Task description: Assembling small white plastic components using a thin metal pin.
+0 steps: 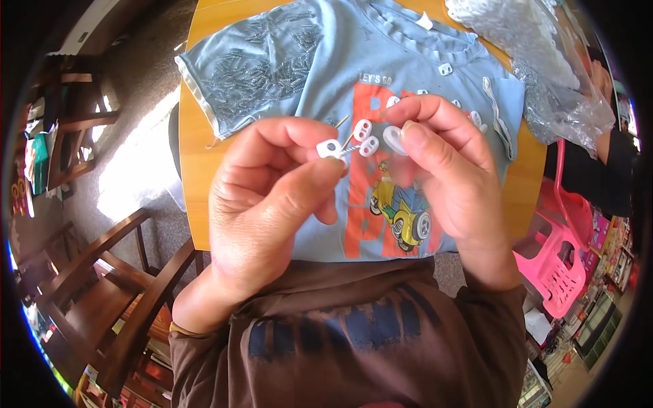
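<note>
Between thumb and fingers, my left hand (265,183) pinches a small white plastic piece (330,147) with a round hole. By its tip are a thin silver twisted shaft, like a screw (352,148), and a slim brass-coloured pin; how they join is too small to tell. My right hand (449,156) grips a white oval plastic piece (392,139) at thumb and forefinger. White two-hole plastic pieces (363,130) show between my hands, over a blue T-shirt (326,102) spread on the table. Several more are scattered near its collar.
Many small silver metal pieces (262,75) are heaped on the shirt's left sleeve. A clear plastic bag (578,102) of white pieces lies at the wooden table's (197,204) far right. Beyond it another person's arm shows. A pink plastic chair (558,272) stands right, a wooden armchair (102,292) left.
</note>
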### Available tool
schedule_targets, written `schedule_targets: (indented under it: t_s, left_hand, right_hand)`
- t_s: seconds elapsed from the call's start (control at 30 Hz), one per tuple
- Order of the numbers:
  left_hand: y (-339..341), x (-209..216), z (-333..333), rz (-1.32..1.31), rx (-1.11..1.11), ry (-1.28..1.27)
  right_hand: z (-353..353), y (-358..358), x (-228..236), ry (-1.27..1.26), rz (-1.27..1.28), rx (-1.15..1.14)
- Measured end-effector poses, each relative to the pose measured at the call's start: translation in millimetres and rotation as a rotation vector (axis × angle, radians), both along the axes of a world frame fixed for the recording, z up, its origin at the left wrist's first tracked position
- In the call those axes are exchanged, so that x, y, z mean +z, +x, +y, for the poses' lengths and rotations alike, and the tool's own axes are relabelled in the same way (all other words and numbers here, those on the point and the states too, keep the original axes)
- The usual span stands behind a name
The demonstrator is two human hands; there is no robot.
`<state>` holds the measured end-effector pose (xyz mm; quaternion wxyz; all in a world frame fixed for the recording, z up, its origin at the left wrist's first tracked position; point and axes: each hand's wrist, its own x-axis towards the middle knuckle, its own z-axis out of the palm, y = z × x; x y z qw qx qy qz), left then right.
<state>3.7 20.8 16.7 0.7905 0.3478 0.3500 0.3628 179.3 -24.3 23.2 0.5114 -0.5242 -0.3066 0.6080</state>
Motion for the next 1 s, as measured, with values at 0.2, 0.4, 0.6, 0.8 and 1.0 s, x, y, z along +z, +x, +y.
schedule_targets:
  t_s: [0.2,0.4,0.6,0.8,1.0]
  left_hand:
    - [12.4,10.6,-7.2,-0.048,-0.007,-0.093]
    - [14.2,5.1,-8.0,-0.053,-0.024,-0.062]
    - [12.8,2.7,-8.6,-0.011,0.029,-0.017]
    - [13.0,2.2,-8.1,-0.015,0.022,-0.014]
    - [13.9,3.5,-9.4,-0.034,0.007,-0.035]
  right_hand:
    - [-1.0,-0.5,1.6,-0.007,0.136,0.017]
    - [-4.0,-8.5,-0.9,0.039,0.029,-0.069]
    - [-4.2,-2.2,0.2,0.118,0.005,-0.014]
    - [-8.9,-1.4,1.1,0.055,0.168,0.009]
    - [-10.3,-0.5,-3.9,0.151,0.013,0.028]
